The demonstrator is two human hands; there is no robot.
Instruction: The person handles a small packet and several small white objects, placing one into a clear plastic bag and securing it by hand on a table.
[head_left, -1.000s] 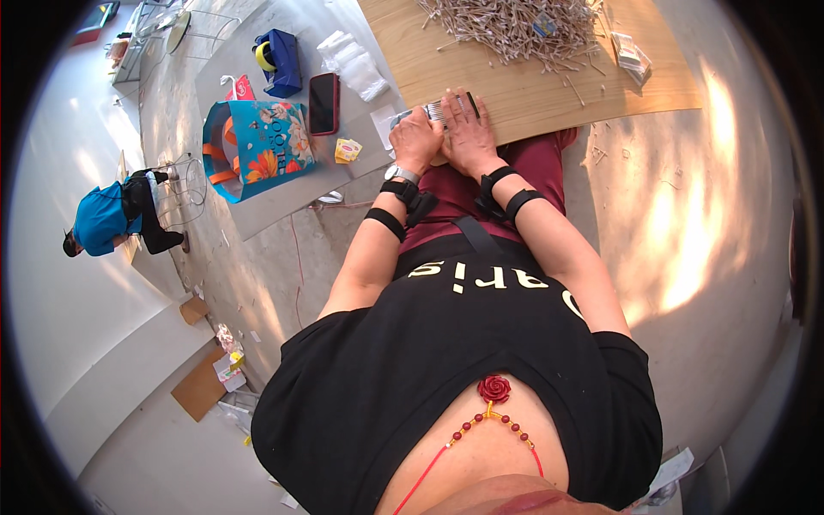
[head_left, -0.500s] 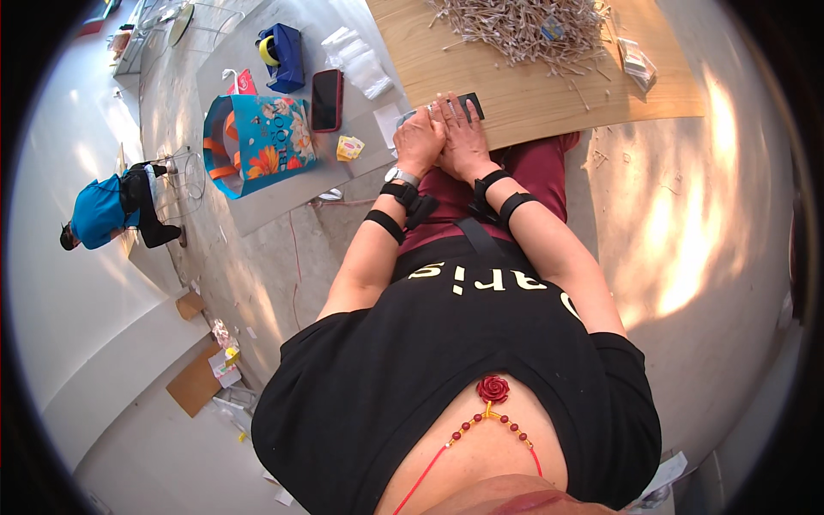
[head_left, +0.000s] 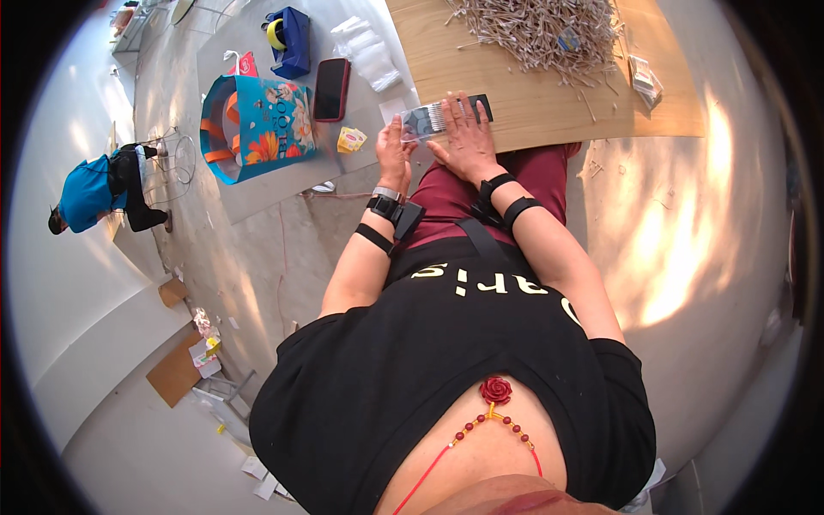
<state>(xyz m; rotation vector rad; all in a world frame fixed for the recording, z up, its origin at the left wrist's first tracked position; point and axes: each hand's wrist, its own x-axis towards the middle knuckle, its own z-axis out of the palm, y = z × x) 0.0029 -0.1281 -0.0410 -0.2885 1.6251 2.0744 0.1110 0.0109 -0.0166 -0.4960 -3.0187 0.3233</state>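
A flat clear plastic pack (head_left: pixel 422 123) with thin pale sticks inside and a black end lies at the near left corner of the wooden board. My left hand (head_left: pixel 393 158) is at its left end, fingertips and thumb closed around the edge. Across the pack's right part, my right hand (head_left: pixel 466 142) lies flat with fingers spread, hiding some of the sticks. A large heap of cotton swabs (head_left: pixel 536 39) covers the far part of the wooden board (head_left: pixel 532 107).
To the left on the grey tabletop are a phone (head_left: pixel 331 90), a blue tape dispenser (head_left: pixel 290 43), clear plastic bags (head_left: pixel 367 53), a small yellow packet (head_left: pixel 350 139) and a blue floral paper bag (head_left: pixel 257 129). A small pack (head_left: pixel 645 81) sits right. Far left, another person (head_left: pixel 99 193) bends over.
My hands, close together before, have moved apart. The left shifted left to the pack's end, and the right now rests spread on it. More of the pack shows between them.
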